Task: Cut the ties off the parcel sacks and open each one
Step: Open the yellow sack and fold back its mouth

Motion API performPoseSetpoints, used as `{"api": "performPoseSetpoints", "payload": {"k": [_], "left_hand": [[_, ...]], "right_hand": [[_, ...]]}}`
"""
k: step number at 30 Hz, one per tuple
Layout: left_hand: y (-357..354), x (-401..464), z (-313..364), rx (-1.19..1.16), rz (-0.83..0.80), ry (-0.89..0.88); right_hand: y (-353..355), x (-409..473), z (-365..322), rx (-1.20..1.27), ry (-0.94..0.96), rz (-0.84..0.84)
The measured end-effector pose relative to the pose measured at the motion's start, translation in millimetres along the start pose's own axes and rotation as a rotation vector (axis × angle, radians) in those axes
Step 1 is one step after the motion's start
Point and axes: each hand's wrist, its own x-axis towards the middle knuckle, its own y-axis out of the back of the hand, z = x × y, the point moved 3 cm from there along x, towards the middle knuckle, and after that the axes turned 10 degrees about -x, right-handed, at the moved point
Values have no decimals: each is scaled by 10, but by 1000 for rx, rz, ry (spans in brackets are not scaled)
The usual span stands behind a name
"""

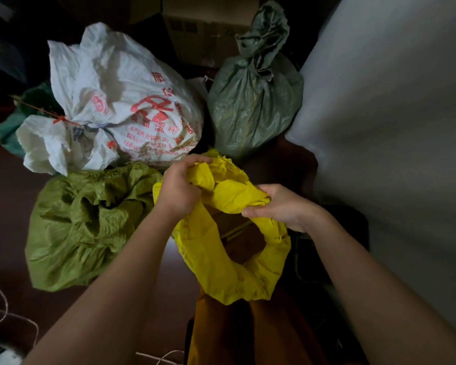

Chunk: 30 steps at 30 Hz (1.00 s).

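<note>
Both the left hand (pixel 178 191) and right hand (pixel 282 206) clench the bright yellow woven sack's (pixel 248 277) rolled mouth; its dim interior contents stay unclear, fingertips buried in folds.

We see a dim room: dark brown floor (pixel 8 206), pale wall (pixel 395 127) at right, cardboard box (pixel 203 30) at back.

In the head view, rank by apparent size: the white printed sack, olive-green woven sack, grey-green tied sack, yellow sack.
1. White printed sack
2. Olive-green woven sack, similar, nearer the camera
3. Grey-green tied sack; yellow sack alike, unranked
</note>
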Motion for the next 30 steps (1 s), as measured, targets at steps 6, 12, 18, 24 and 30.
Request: {"api": "performPoseSetpoints", "payload": {"k": [6, 12, 18, 24, 30], "left_hand": [[21, -68, 37, 38, -135, 10], [68, -137, 181, -14, -331, 1], [53, -61, 238, -51, -479, 65], [15, 87, 192, -164, -444, 140], [-134, 220, -151, -63, -501, 301]], "right_hand": [[-117, -214, 67, 48, -59, -70], [-242, -468, 161, 217, -66, -183], [-258, -542, 274, 369, -14, -84], [-106, -385, 395, 638, 78, 275], [-44, -76, 519, 520, 30, 421]]}}
